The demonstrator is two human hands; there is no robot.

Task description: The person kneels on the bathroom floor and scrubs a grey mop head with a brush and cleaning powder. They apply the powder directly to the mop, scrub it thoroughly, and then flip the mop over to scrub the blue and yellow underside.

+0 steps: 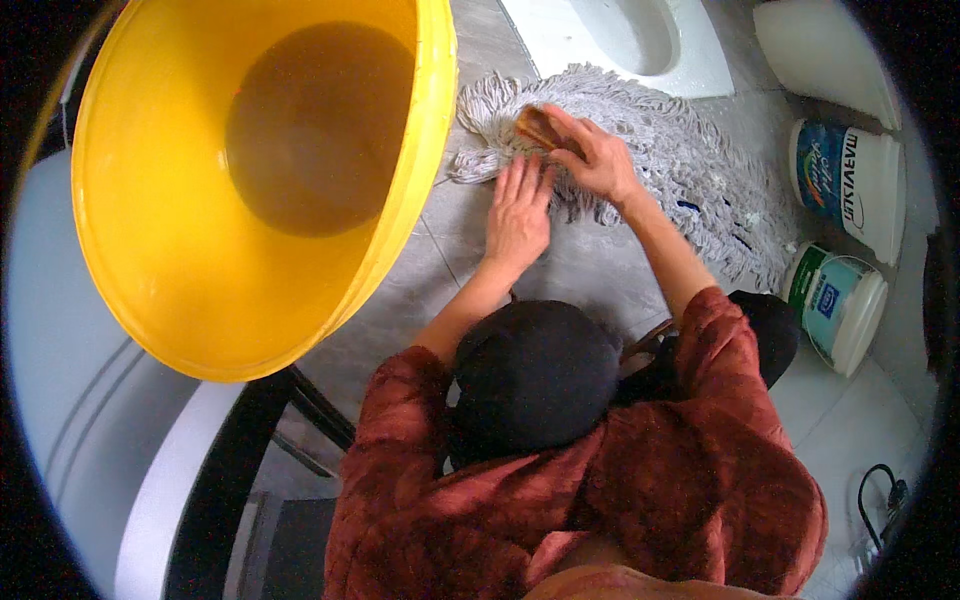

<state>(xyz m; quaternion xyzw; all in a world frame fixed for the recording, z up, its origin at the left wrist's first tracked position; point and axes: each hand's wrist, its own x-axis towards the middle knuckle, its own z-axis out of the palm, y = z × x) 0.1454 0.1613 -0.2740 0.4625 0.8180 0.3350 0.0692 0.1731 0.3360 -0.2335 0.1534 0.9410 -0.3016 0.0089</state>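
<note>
A grey string mop head (660, 142) lies spread over the grey tiled floor (442, 247). In my right hand (600, 161) is a wooden-backed scrubbing brush (536, 127), held against the strands at the mop's left part. My left hand (519, 214) rests palm down just below the brush, its outstretched fingers on the edge of the strands. The brush's bristles are mostly hidden. To the left stands a large yellow plastic tub (150, 247) with murky brownish water (322, 127) in its bottom.
A white ceramic squat toilet (690, 45) borders the mop's far side. Two labelled plastic pails, one white and blue (862, 187), one green and white (840, 307), stand at the right. A black cable (870, 502) lies at lower right. My dark-clad knee (536, 375) is in front.
</note>
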